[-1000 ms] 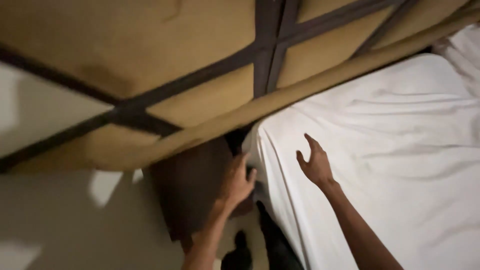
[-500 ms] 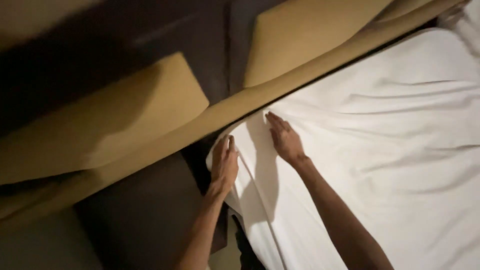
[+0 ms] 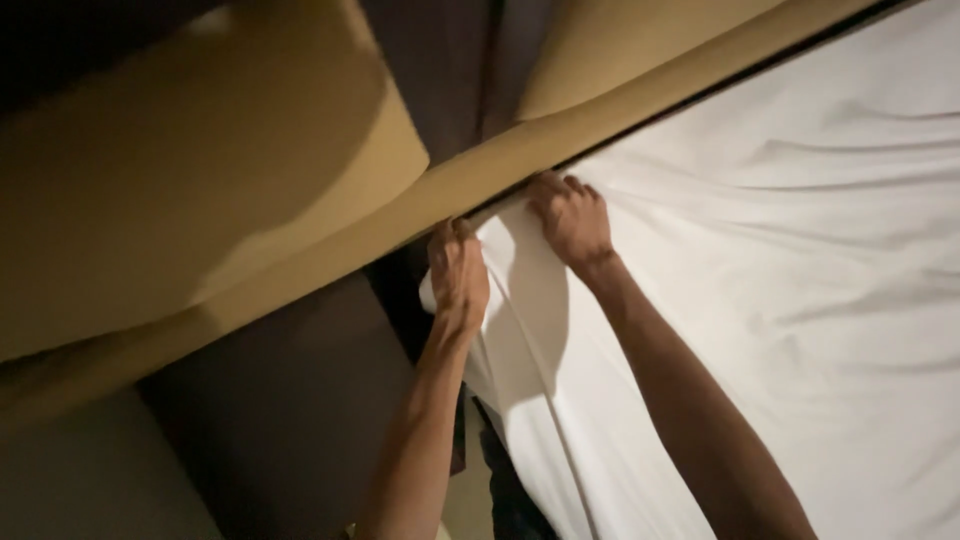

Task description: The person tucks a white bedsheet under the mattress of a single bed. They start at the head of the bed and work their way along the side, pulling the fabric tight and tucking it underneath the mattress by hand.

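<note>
the left hand (image 3: pixel 458 272) lies palm down on the corner of a white bed sheet (image 3: pixel 760 300), fingers pressed together and pointing toward 12 o'clock, their tips right at the edge of the tan padded headboard (image 3: pixel 200 200). whether those fingertips pinch cloth or only press on it cannot be told, since they sit in the shadow of the seam. the right hand (image 3: pixel 572 218) is just beside it at 2 o'clock, also knuckles up, fingers curled and bunched at the line where sheet meets headboard; the tips are hidden in the dark gap there, so its hold on the fabric cannot be told either. between the two hands the sheet rises in a small fold

the sheet covers the mattress from the centre out to 3 o'clock and down to 5 o'clock, wrinkled in long soft creases. its corner sits under the hands near the middle of the view, and its side edge runs from there down toward 6 o'clock, hanging over the side of the bed

the headboard fills the view from 9 o'clock to 12 o'clock, a lower tan rail crossing on a slant from 8 o'clock to 1 o'clock, with a dark vertical strip (image 3: pixel 490 60) between its panels at 12 o'clock. a dark brown bedside panel (image 3: pixel 280 400) lies at 7 o'clock, beside the left forearm
</note>
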